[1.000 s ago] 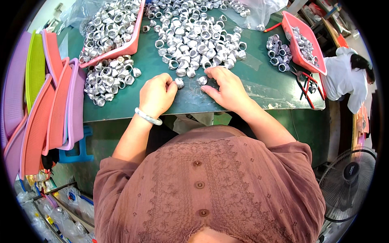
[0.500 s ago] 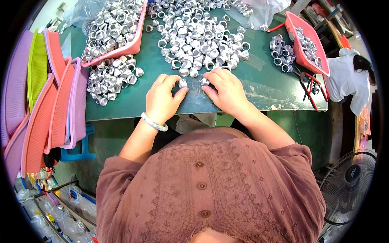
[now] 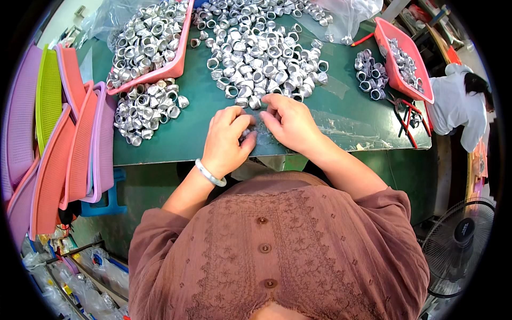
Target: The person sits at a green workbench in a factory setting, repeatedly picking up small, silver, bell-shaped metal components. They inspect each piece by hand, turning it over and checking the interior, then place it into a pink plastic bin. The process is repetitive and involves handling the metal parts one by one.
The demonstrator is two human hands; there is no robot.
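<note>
Silver rings (image 3: pixel 266 66): main heap on green table (image 3: pixel 184 128), near edge right by the hands. Nearest, wearer's brown blouse w/ btns (image 3: pixel 320 240), fan (image 3: pixel 463 240) off to the R, blue stool (image 3: pixel 110 201) below the table on the L. L hand (image 3: pixel 221 140), pale bracelet (image 3: pixel 210 173) on its wrist: fingers curled, thumb opp., small blurred grey bit btwn; can't tell if gripped. R hand (image 3: pixel 292 125) just beside it, fingertips at heap's near edge, thumb & index a bit apart; can't tell if it has a ring. Pliers w/ red handles (image 3: pixel 410 124) lie far R. Smaller ring pile (image 3: pixel 146 111) on L, by pink tray (image 3: pixel 173 70) full of rings; another pile (image 3: pixel 369 74) R, next to pink basket (image 3: pixel 393 74), also w/ rings. Clear plastic bag (image 3: pixel 354 16) at back.
</note>
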